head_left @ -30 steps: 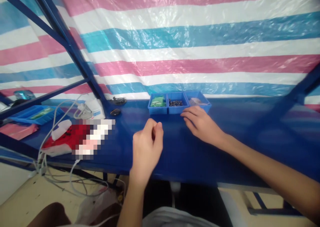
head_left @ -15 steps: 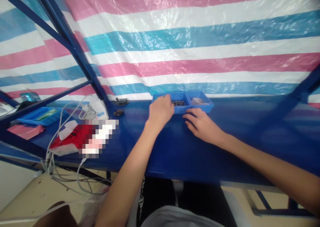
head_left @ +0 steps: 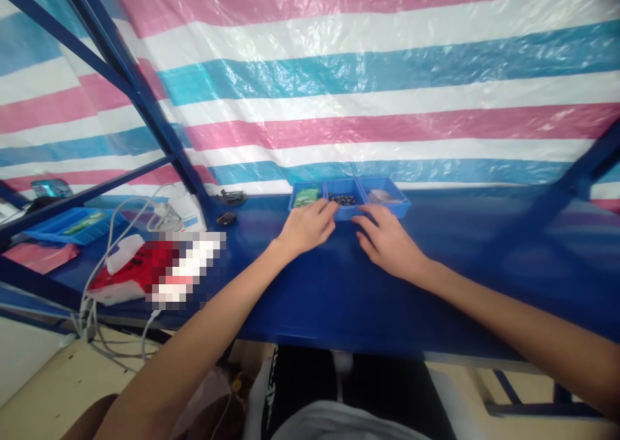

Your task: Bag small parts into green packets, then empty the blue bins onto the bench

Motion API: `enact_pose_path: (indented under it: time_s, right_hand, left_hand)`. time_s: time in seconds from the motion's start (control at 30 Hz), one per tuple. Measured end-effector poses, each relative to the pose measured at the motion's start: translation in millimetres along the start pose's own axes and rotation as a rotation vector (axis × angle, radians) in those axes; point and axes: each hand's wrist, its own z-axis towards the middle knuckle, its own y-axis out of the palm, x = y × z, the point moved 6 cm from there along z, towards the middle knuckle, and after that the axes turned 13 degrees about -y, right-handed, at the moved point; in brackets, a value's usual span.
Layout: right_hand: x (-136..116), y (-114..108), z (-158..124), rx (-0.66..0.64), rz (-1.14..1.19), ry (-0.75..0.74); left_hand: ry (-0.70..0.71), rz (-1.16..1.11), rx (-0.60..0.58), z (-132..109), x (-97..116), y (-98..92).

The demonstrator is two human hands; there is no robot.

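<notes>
While both hands lie palm down at the centre of the frame, the left hand [head_left: 304,228] is loosely open, with nothing visible in it, fingertips [head_left: 330,209] at the front wall of the middle bin [head_left: 345,213] of small dark parts [head_left: 343,199]. The right hand [head_left: 387,245] rests spread and empty on the blue table [head_left: 314,285]. The bin row [head_left: 323,201] runs left-right just above both hands, and the left hand is nearer.

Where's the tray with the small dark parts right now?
Head view, centre: the middle blue tray of three, at the bench's back edge, just beyond the left hand.
</notes>
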Motion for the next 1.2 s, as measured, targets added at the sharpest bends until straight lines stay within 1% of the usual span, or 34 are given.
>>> enact_pose_path:
  time_s: [0.07, 0.13, 0.2, 0.27, 0.37, 0.43, 0.5, 0.6, 0.67, 0.73, 0.8, 0.87, 0.97, 1.03, 1.1, 1.2]
  right_hand:
    - [3, 2, -1, 0.014, 0.012, 0.012]
    - [7, 5, -2, 0.015, 0.021, 0.026]
    - [9, 8, -3, 0.003, 0.030, 0.034]
    - [10, 10, -4, -0.007, 0.042, 0.039]
    - [11, 10, -3, -0.013, 0.057, 0.063]
    - [11, 9, -2, -0.018, 0.062, 0.083]
    - [13, 9, -2, -0.025, 0.063, 0.098]
    - [15, 8, -2, -0.041, 0.052, 0.111]
    - [17, 9, -3, -0.055, 0.047, 0.118]
    - [18, 9, -3, -0.065, 0.045, 0.119]
    - [18, 9, -3, -0.066, 0.045, 0.107]
    - [15, 8, -2, -0.060, 0.048, 0.084]
    - [7, 6, 0, -0.063, 0.098, 0.027]
    - [0, 3, 2, -0.077, 0.166, -0.011]
    - [-8, 0, 6, -0.099, 0.228, -0.046]
    - [-22, -3, 17, -0.125, 0.274, -0.114]
  left_hand:
    - [0.055, 0.005, -0.112, -10, 11, 15.2]
    - [0.049, 0.008, -0.166, -14, 20, 24.9]
    - [0.016, -0.008, -0.157, -13, 24, 26.5]
    - [-0.020, -0.028, -0.096, -10, 22, 20.8]
    - [-0.097, -0.001, 0.044, -6, 8, 6.5]
    - [-0.197, 0.037, 0.123, -4, -10, -1.4]
    - [-0.312, 0.058, 0.173, -3, -30, -5.7]
    - [-0.452, 0.023, 0.191, -3, -57, -3.0]
    - [-0.548, -0.086, 0.186, -4, -72, 3.7]
    - [-0.654, -0.243, 0.185, -5, -83, 12.1]
    - [-0.734, -0.374, 0.163, -5, -88, 20.5]
    - [-0.764, -0.444, 0.120, -5, -87, 25.4]
    - [-0.793, -0.473, 0.085, -7, -83, 21.8]
    - [-0.867, -0.464, 0.114, -11, -85, 14.4]
    - [-0.950, -0.461, 0.167, -15, -92, 7.6]
    - [-1.014, -0.539, 0.210, -16, -109, 7.7]
